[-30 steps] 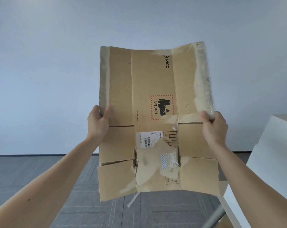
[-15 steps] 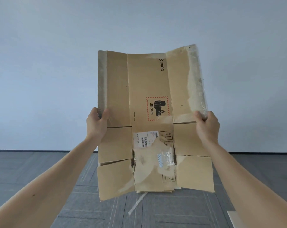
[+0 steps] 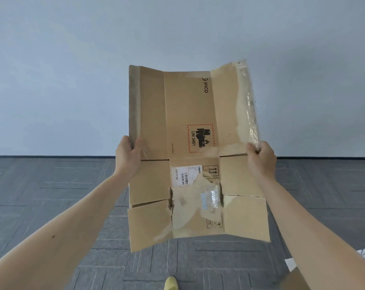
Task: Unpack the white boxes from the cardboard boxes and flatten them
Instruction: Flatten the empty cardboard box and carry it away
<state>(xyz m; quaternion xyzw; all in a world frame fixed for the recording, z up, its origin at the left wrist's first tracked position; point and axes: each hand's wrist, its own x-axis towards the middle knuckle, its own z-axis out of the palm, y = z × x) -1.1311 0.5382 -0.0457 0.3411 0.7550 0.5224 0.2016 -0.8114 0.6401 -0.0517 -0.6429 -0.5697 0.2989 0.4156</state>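
A flattened brown cardboard box [image 3: 190, 109] hangs upright in front of me, held out at arm's length. It carries a red-bordered UN 3481 label, a white shipping sticker and torn clear tape. My left hand [image 3: 128, 152] grips its left edge, thumb on the front face. My right hand [image 3: 261, 155] grips the right edge where the loose tape hangs. The lower flaps hang down, the bottom left one bent slightly forward. No white box is plainly visible.
A grey carpet-tile floor [image 3: 51, 195] stretches to a plain pale wall [image 3: 72, 70]. A yellow shoe tip [image 3: 171, 283] shows at the bottom. White paper or packaging [image 3: 292, 264] and a brown cardboard corner [image 3: 292, 279] lie at the lower right.
The view has tilted down, so more floor shows and the shoe has appeared. The white surface at the right has left the view. Both hands keep the same grip on the box.
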